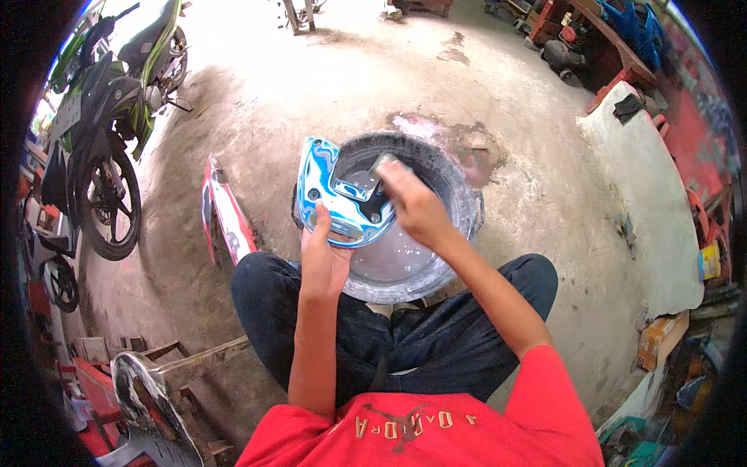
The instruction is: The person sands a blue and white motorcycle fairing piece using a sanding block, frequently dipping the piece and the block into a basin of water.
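Observation:
My left hand [325, 253] grips the lower edge of a glossy, curved blue-and-white panel [320, 175], its thumb on the front face. The panel looks like a motorcycle body cover, with dark holes along it. It is held tilted over the left side of a round dark grey tub [465, 210] of cloudy water [393, 261]. My right hand [416, 204] is closed just right of the panel, above the tub. A small greyish piece shows at its fingertips, too blurred to name. I cannot tell whether that piece touches the panel.
A red-and-white panel [227, 212] lies on the concrete floor left of the tub. A motorcycle [109, 148] stands at the far left, a scuffed chair [148, 397] at the lower left. Wet patches [475, 148] lie behind the tub. A white board [654, 210] and a cardboard box [661, 340] are at right.

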Tool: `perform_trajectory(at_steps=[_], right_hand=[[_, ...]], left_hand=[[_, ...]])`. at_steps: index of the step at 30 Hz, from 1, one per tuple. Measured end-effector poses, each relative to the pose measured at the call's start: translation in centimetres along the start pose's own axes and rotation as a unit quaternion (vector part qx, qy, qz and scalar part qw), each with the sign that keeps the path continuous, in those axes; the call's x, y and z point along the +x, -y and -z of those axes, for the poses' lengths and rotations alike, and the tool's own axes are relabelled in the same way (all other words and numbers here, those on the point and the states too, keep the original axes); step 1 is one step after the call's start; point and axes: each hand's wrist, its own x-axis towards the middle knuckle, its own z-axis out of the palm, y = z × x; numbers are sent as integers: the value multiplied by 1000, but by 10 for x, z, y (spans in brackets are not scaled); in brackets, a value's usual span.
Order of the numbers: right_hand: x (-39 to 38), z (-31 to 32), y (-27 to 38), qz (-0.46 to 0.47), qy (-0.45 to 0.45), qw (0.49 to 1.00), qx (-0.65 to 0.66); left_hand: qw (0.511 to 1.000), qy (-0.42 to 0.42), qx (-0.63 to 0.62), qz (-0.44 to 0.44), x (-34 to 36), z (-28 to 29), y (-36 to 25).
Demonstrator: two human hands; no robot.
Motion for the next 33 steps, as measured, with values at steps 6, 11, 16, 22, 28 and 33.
perform_trajectory(at_steps=[6,11,16,22,28,33], right_hand=[[-28,-9,62,89,65,993,31],[-8,-1,2,-37,-10,999,-25],[-32,-10,59,134,66,988,29],[-20,-7,7,18,7,998,-56],[-18,0,24,122,43,992,-5],[-30,-8,41,76,14,997,-17]], left_hand=[[999,-17,34,-26,1,18,-2],[1000,-5,19,-9,-4,-8,-1],[999,-3,39,-12,-3,10,-8],[999,-34,13,-24,-2,-2,-5],[999,-18,20,-30,-3,-3,-5],[998,-36,32,-30,0,6,-4]])
